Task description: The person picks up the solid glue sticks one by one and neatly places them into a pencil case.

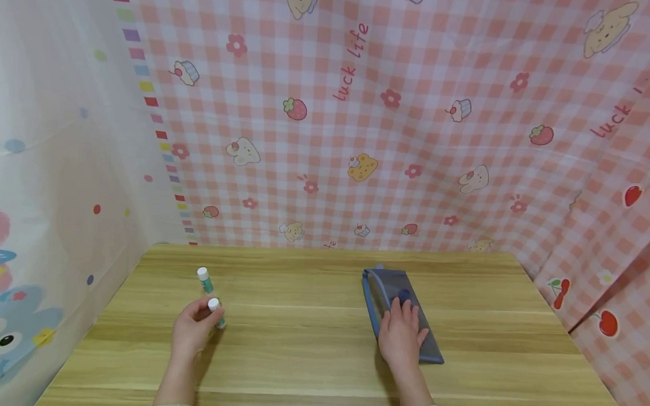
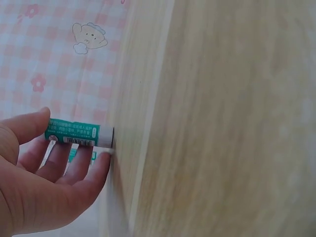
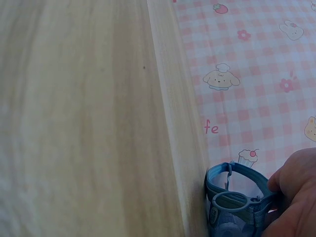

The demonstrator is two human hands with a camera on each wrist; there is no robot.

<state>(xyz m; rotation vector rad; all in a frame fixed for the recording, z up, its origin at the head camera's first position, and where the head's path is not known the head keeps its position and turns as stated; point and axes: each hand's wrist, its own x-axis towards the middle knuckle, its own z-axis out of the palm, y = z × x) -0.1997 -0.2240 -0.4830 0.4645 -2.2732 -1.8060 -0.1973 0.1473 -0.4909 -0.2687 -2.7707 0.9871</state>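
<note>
Between thumb and fingers, my left hand (image 1: 191, 330) holds a glue stick (image 2: 74, 132) with a green label and white ends. It is upright, its lower end close to the tabletop; I cannot tell whether it touches. Just behind it stands a second green and white glue stick (image 1: 205, 281), mostly hidden by the fingers in the left wrist view. On the right lies a blue-grey zip pouch (image 1: 430, 347), its mouth gaping on the left side. My right hand (image 1: 401, 339) rests on it with fingers extended, the thumb by the rim. A ring-shaped zip pull (image 3: 230, 201) hangs at the mouth.
The pouch and both glue sticks are on a wood-grain table (image 1: 297, 347). A pink checked cloth (image 1: 328, 136) hangs behind the table and along the right. At the left hangs a white printed cloth (image 1: 49, 154).
</note>
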